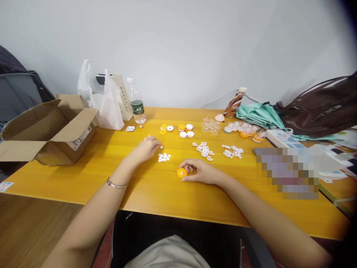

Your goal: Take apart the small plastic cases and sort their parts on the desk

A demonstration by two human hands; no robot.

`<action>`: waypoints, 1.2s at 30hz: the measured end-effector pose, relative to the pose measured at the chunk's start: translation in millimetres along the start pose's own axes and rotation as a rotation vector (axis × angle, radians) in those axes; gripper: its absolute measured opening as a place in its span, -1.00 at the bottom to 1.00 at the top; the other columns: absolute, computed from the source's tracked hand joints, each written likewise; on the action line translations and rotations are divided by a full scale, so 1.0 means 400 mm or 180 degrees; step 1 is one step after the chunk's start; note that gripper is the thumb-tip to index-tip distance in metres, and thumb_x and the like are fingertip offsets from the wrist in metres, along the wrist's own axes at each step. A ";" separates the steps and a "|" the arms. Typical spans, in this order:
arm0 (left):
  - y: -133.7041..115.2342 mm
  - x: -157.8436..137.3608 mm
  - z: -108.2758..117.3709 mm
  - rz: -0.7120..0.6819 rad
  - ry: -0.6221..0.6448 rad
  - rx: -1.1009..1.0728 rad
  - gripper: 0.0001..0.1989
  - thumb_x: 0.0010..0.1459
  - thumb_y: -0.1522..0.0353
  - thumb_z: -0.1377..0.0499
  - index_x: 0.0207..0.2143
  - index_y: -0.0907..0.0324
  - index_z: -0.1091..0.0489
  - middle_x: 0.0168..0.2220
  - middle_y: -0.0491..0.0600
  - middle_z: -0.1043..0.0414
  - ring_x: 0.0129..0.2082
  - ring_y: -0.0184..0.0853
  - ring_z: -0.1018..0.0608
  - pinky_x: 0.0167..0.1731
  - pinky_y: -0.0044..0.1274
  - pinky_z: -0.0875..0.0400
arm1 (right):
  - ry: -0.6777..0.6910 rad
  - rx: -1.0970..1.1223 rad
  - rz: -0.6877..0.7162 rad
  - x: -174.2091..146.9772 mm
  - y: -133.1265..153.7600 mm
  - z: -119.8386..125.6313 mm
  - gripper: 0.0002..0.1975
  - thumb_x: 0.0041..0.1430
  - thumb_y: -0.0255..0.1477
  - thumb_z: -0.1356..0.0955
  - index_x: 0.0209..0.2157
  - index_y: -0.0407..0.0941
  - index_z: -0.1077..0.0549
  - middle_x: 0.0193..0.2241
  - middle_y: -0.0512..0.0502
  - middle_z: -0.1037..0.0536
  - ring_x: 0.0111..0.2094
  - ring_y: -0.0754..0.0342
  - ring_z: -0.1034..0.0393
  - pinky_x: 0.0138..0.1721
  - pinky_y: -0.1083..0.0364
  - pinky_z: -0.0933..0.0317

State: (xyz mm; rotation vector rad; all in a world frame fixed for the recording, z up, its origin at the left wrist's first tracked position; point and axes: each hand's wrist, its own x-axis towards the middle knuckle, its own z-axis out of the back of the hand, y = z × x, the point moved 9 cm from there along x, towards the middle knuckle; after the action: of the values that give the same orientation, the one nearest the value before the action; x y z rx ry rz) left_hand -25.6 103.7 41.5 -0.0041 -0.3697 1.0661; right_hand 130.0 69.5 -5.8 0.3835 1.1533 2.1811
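My right hand (199, 171) grips a round orange disc (182, 173) with a small white centre, held between thumb and fingers above the near part of the table. My left hand (147, 149) is further forward on the left, fingers drawn together, with a small white disc (161, 147) at the fingertips. Just right of and below it lies a loose cluster of small white discs (164, 157). A few white bits show behind the left hand, partly hidden by it. White openwork plastic pieces (204, 149) are spread beyond my right hand.
Orange and white round parts (182, 134) and clear rings (210, 125) lie towards the back. Capped clear pieces (245, 129) stand right of them. An open cardboard box (67, 149), a plastic bag (107, 108) and a water bottle (137, 106) occupy the left; a brown bag (320, 106) the right.
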 end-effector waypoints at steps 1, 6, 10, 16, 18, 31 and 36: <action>-0.012 0.005 -0.007 -0.0105 -0.0039 -0.0020 -0.74 0.16 0.47 0.05 -0.25 0.24 -0.42 -0.31 0.05 -0.39 -0.28 -0.32 -0.42 -0.23 -0.51 -0.30 | 0.0000 -0.0042 0.0031 0.000 0.004 0.001 -0.67 -0.10 -0.29 -0.42 -0.26 -0.13 -0.39 -0.50 0.07 -0.27 -0.46 0.19 -0.16 -0.40 0.18 -0.09; -0.038 0.022 -0.046 -0.0276 0.0025 -0.0097 -0.77 0.15 0.50 0.03 -0.28 0.27 -0.42 -0.33 0.05 -0.36 -0.32 -0.35 -0.41 -0.26 -0.53 -0.32 | -0.0031 -0.0204 0.0162 -0.003 0.019 0.003 -0.69 -0.08 -0.32 -0.41 -0.25 -0.13 -0.39 -0.49 0.06 -0.26 -0.45 0.19 -0.14 -0.40 0.18 -0.09; -0.037 0.022 -0.055 -0.0270 0.0173 -0.0170 -0.78 0.14 0.50 0.02 -0.32 0.24 -0.42 -0.34 0.02 -0.38 -0.37 -0.37 -0.42 -0.31 -0.56 -0.31 | -0.0037 -0.0217 0.0158 -0.004 0.020 0.003 -0.69 -0.07 -0.33 -0.40 -0.25 -0.14 -0.40 -0.49 0.06 -0.26 -0.45 0.20 -0.14 -0.40 0.19 -0.09; -0.035 0.017 -0.044 -0.0172 0.0201 -0.0434 -0.78 0.11 0.52 0.01 -0.35 0.21 -0.43 -0.35 -0.02 -0.44 -0.36 -0.38 -0.44 -0.30 -0.57 -0.30 | -0.0035 -0.0157 0.0118 -0.004 0.016 0.003 -0.69 -0.06 -0.31 -0.39 -0.25 -0.13 -0.40 -0.49 0.06 -0.26 -0.45 0.19 -0.14 -0.40 0.19 -0.09; -0.036 0.015 -0.045 -0.0128 0.0234 -0.0627 -0.79 0.10 0.52 -0.01 -0.37 0.21 -0.44 -0.35 -0.03 -0.46 -0.36 -0.38 -0.45 -0.28 -0.57 -0.30 | -0.0040 -0.0156 0.0135 -0.004 0.017 0.003 -0.70 -0.06 -0.31 -0.39 -0.25 -0.12 -0.40 -0.50 0.07 -0.26 -0.45 0.19 -0.15 -0.40 0.19 -0.09; -0.036 0.011 -0.046 -0.0039 0.0314 -0.0656 -0.82 0.12 0.47 -0.02 -0.41 0.22 -0.42 -0.39 -0.03 -0.44 -0.39 -0.38 -0.44 -0.31 -0.56 -0.29 | -0.0031 -0.0002 0.0142 -0.007 0.017 0.005 -0.70 -0.06 -0.31 -0.40 -0.25 -0.12 -0.40 -0.50 0.07 -0.28 -0.47 0.20 -0.16 -0.42 0.19 -0.10; -0.052 0.005 -0.041 -0.0072 0.0313 -0.0713 -0.78 0.17 0.44 0.03 -0.36 0.22 -0.41 -0.34 -0.01 -0.41 -0.33 -0.36 -0.43 -0.26 -0.54 -0.29 | -0.0281 0.0114 0.0150 -0.013 0.020 0.032 -0.68 -0.05 -0.26 -0.39 -0.25 -0.12 -0.39 -0.50 0.05 -0.32 -0.47 0.19 -0.19 -0.43 0.18 -0.15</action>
State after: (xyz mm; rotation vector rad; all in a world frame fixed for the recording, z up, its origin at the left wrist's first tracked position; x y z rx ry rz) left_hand -2.1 98.1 30.4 -0.2508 -0.3975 0.9938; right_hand 137.5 70.9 8.3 0.5222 1.1469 2.1635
